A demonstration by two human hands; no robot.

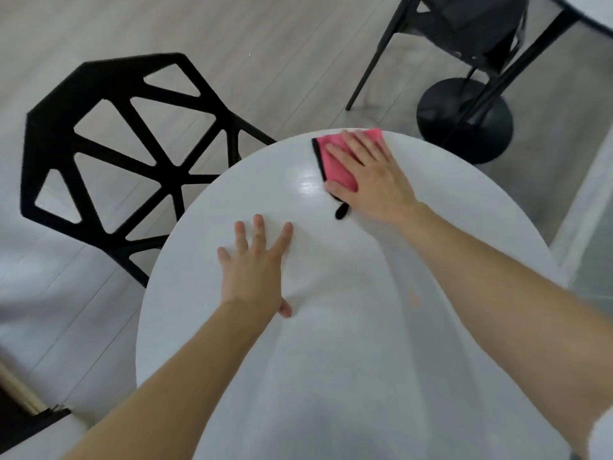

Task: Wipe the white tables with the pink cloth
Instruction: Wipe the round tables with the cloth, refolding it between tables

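Right hand (371, 180) lay flat with fingers spread, pressing the pink cloth (335, 161) onto the white surface (331, 327) near its far edge. Left hand (255, 267) rested flat and splayed on the same surface, nearer the middle, holding nothing. Cloth had black trim and a black loop poking out by the right thumb. Progress judged mid-wipe: far rim being covered, a glossy patch just beside the cloth might be damp or only glare, cannot tell. A faint smudge showed on the near part, so that area likely remained. Second white table (590, 11) at top right looked untouched. Black chair (116, 144) stood to the left. No readable writing or brands anywhere.
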